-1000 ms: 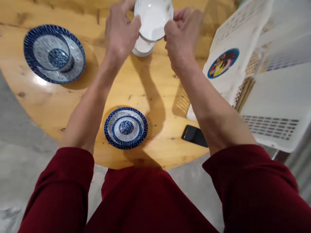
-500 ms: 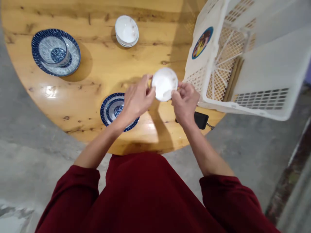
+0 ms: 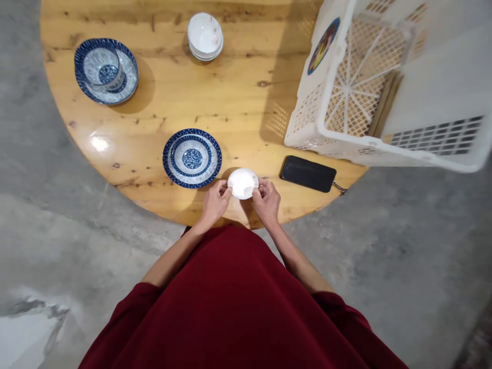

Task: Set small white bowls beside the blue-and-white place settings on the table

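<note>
A small white dish (image 3: 243, 183) is pinched by its rim between both hands, close to the table's near edge. My left hand (image 3: 216, 201) is closed on its left side, and my right hand (image 3: 267, 200) grips its right side. I cannot tell whether the dish touches the tabletop. Just left of it lies a blue-patterned plate (image 3: 167, 159), with a smaller matching plate on it. Farther back stands a stack of white bowls (image 3: 205, 35). At the far left a blue-rimmed oval dish (image 3: 128, 56) holds a patterned bowl (image 3: 100, 69).
A large white plastic crate (image 3: 307, 115) with mesh sides stands at the right of the round wooden table (image 3: 154, 123), partly overhanging its edge. A black phone (image 3: 308, 173) with a strap lies in front of the crate. Grey concrete floor surrounds the table.
Both hands have brought the white dish down and nearer to my body. The blue-patterned plates and the phone are now uncovered. The view has shifted slightly.
</note>
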Motion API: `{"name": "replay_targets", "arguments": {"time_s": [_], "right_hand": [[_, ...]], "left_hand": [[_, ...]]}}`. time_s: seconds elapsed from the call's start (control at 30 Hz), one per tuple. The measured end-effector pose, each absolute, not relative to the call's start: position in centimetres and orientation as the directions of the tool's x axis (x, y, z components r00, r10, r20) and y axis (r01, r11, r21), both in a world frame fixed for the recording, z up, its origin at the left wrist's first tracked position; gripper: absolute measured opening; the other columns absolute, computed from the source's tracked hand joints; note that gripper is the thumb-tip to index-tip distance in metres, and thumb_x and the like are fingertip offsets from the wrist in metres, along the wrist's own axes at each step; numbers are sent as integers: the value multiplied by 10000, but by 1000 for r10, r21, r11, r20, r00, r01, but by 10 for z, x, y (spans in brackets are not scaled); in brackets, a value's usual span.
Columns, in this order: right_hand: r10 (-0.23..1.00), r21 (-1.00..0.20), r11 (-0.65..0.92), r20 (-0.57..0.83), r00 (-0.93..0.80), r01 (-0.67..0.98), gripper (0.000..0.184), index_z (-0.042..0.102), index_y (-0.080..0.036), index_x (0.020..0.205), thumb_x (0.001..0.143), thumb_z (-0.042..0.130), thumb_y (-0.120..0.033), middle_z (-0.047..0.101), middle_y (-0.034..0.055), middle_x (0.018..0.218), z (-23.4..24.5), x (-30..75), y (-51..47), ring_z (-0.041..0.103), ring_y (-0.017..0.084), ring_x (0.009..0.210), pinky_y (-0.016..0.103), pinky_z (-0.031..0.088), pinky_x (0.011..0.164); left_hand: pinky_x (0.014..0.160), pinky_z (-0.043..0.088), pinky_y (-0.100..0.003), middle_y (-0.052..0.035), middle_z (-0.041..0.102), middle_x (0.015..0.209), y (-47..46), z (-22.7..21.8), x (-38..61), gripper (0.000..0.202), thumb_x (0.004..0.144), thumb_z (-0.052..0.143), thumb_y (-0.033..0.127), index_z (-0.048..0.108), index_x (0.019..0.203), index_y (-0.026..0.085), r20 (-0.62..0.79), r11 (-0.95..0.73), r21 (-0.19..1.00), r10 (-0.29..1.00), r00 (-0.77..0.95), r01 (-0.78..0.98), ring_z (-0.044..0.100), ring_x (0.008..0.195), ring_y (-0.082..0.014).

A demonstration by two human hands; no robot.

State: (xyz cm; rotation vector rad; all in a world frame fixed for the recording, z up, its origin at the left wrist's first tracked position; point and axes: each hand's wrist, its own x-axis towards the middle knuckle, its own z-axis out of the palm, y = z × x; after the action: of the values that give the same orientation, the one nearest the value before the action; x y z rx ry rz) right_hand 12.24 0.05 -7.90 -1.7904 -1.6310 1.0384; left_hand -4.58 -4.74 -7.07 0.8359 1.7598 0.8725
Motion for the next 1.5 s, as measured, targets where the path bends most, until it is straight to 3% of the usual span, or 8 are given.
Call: {"name": "replay_targets", "arguments": {"time_s": [0.27, 0.5, 0.73, 1.0, 1.27, 1.5], "right_hand": [[988, -773, -106, -154, -23, 626, 266, 611, -202, 993, 820, 546, -393, 613, -24, 659, -91, 119, 8, 589, 203, 628, 328, 458, 670], [983, -813, -97, -169, -72, 574, 301, 632, -198, 1033, 895, 547, -451, 648, -7, 703, -94, 124, 9, 609, 196, 663, 314, 472, 676], [957, -864, -177, -263, -122, 471, 370, 642, -199, 1024, 929, 560, -546, 631, -13, 722, -92, 127, 0, 573, 160, 593, 284, 462, 589], [935, -890, -323, -353, -36, 321, 448, 652, -178, 1094, 886, 621, -573, 686, 6, 737, -88, 144, -15, 573, 140, 537, 267, 472, 513], [923, -882, -380, -380, 56, 280, 446, 656, -167, 1043, 857, 617, -570, 662, -5, 705, -88, 182, -43, 561, 133, 534, 266, 478, 526], [928, -895, -350, -372, -31, 277, 427, 658, -169, 1046, 859, 585, -545, 670, -5, 718, -92, 180, -36, 580, 134, 542, 270, 483, 534]], "left_hand": [[713, 505, -280, -60, 758, 905, -46, -87, -43, 148, 912, 598, 268, 700, 959, 171, -428, 502, 852, 831, -355, 148, 688, 789, -186], [672, 508, -284, -39, 742, 819, -48, -96, -41, 157, 914, 606, 289, 684, 975, 166, -458, 508, 858, 823, -337, 74, 713, 693, -183], [667, 527, -280, -52, 736, 820, -50, -93, -42, 190, 919, 607, 322, 675, 979, 155, -459, 494, 869, 826, -326, 29, 718, 683, -182], [683, 540, -263, -28, 715, 831, -92, -80, -60, 151, 907, 570, 302, 641, 973, 185, -504, 516, 854, 790, -349, -66, 707, 699, -156], [751, 548, -304, -37, 732, 852, -140, -79, -80, 261, 872, 577, 398, 653, 1013, 192, -505, 563, 824, 687, -522, -56, 710, 729, -174], [738, 563, -291, -40, 736, 832, -159, -62, -74, 316, 823, 631, 445, 689, 979, 176, -489, 523, 837, 583, -649, -160, 698, 703, -157]]}}
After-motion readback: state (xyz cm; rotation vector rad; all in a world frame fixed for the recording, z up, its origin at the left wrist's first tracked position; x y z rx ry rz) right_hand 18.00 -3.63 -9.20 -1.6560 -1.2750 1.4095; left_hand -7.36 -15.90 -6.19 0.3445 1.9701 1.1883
